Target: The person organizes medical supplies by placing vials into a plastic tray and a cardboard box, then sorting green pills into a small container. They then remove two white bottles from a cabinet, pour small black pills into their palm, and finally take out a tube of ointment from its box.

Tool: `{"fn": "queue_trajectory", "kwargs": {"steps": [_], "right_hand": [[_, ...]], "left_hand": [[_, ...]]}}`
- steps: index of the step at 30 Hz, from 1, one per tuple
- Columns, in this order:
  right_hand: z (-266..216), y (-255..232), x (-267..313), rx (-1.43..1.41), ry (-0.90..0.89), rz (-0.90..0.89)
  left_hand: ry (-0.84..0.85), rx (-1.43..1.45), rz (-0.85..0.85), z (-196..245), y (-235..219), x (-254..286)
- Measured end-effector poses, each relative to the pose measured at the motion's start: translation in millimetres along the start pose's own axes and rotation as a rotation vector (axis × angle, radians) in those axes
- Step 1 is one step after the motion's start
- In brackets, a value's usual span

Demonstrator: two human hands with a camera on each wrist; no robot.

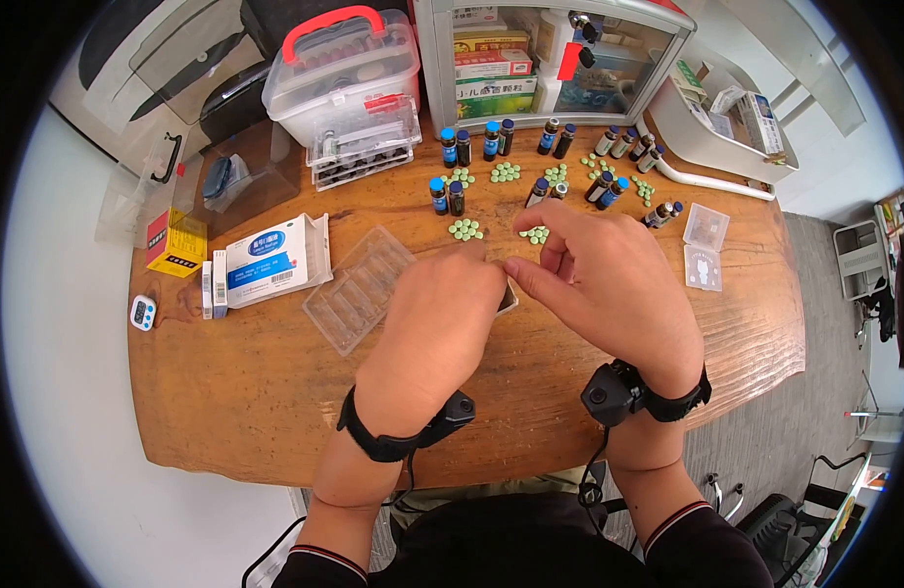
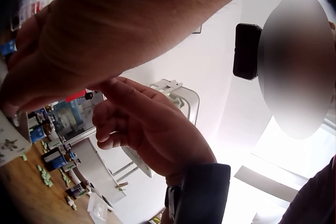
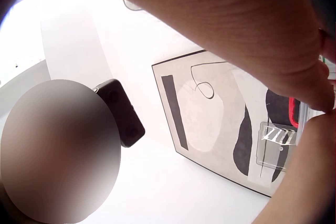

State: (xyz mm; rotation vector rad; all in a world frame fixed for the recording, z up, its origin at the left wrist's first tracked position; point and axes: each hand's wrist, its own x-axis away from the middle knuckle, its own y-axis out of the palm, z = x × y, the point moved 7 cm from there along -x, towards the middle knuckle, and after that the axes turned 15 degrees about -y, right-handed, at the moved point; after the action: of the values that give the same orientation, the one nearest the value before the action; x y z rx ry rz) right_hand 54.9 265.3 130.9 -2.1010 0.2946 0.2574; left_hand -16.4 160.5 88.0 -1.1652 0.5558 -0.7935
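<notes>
My left hand [image 1: 437, 318] grips a small white box [image 2: 11, 140] with a grey printed pattern; in the head view only a corner of it shows under the fingers. Close beside it is my right hand [image 1: 618, 284], its thumb tip right at the left hand's fingers. The right hand's other fingers are bent, and I cannot tell whether they hold anything. Beyond the hands lie small piles of green tablets [image 1: 465, 229], with small dark bottles [image 1: 457, 200] standing near them, several blue-capped. An empty clear plastic tray [image 1: 359, 289] lies left of my left hand.
At left are a white-and-blue carton [image 1: 266, 260], a yellow box [image 1: 177, 243] and a timer [image 1: 143, 313]. A red-handled case [image 1: 344, 78] and a glass-fronted cabinet [image 1: 560, 64] stand behind. At right lie an open clear pill case [image 1: 705, 267] and a white bin [image 1: 731, 122].
</notes>
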Motion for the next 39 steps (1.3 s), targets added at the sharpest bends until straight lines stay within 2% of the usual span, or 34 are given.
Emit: {"fn": "queue_trajectory", "kwargs": {"steps": [5, 10, 22, 28, 39], "right_hand": [[-2, -1, 0, -0.02, -0.029, 0.021], [-1, 0, 0, -0.022, -0.042, 0.035], [1, -1, 0, -0.031, -0.03, 0.049], [3, 1, 1, -0.01, -0.02, 0.027], [0, -1, 0, -0.036, -0.038, 0.061]], "left_hand": [[0.011, -0.041, 0.015, 6, -1, 5], [-0.052, -0.095, -0.041, 11, 7, 6], [0.007, -0.061, -0.023, 11, 13, 2], [-0.06, -0.022, -0.05, 10, 12, 1], [-0.045, -0.015, -0.06, 8, 13, 0]]}}
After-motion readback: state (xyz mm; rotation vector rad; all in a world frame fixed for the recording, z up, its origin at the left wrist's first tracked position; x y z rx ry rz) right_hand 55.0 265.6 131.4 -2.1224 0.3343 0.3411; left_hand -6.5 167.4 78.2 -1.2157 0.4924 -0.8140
